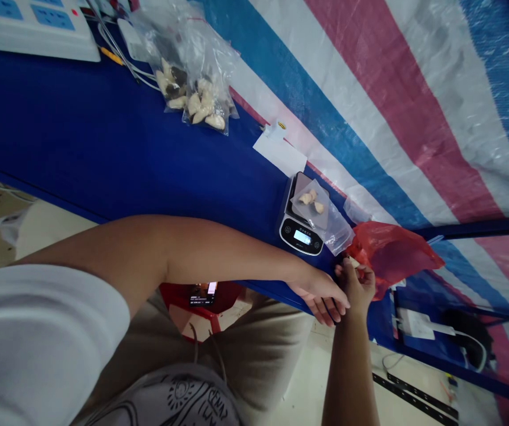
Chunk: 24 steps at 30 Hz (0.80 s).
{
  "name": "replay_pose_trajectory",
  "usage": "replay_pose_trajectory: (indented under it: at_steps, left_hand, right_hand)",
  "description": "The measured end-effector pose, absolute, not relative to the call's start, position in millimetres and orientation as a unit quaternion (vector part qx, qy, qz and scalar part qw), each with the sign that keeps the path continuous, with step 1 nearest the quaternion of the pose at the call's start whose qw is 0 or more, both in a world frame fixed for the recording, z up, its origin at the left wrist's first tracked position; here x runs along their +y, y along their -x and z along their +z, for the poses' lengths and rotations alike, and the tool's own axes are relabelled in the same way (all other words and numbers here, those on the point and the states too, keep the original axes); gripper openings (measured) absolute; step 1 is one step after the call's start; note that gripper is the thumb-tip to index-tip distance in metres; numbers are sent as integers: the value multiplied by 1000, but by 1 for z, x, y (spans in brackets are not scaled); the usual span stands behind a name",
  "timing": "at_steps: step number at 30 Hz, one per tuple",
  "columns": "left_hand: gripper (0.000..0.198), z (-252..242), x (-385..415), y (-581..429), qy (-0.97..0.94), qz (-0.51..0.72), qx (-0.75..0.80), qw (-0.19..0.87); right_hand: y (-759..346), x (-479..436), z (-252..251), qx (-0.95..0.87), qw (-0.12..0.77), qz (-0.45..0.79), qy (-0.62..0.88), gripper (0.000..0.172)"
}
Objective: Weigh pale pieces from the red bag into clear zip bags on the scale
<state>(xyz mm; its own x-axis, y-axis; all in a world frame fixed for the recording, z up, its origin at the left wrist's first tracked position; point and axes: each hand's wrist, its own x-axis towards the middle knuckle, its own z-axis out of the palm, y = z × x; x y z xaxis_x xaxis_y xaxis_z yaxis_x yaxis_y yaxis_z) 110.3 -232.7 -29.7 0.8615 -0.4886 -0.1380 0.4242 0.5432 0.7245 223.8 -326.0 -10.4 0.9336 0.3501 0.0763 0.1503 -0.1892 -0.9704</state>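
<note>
My right hand (357,281) is closed in a pinch on a small pale chunk (352,261), at the opening of a red plastic bag (391,251). Across my right wrist lies my left hand (323,296), its fingers stretched out and holding nothing. A digital kitchen scale (287,228) with a lit display stands just beyond my hands. On its plate rests a clear plastic bag (336,228) with a few pale chunks (311,200) in it. What the red bag contains is hidden from view.
Filled clear bags (203,94) of pale and dark chunks lie at the back of the blue table (81,130). White paper (281,151) lies behind the scale. A power strip (32,32) is at far left. A phone (203,294) rests over a red container between my legs.
</note>
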Motion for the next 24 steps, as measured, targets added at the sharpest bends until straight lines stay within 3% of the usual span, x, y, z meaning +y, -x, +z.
replay_pose_trajectory:
  at_steps: [13,24]
  left_hand:
    - [44,-26,-229,-108,-397,-270,-44,876]
    - [42,-28,-230,-109,-398,-272,-43,875]
  right_hand:
    - [-219,-331,-5,-190,625,94,752,53]
    - [-221,-332,-9,-172,637,77,747,56]
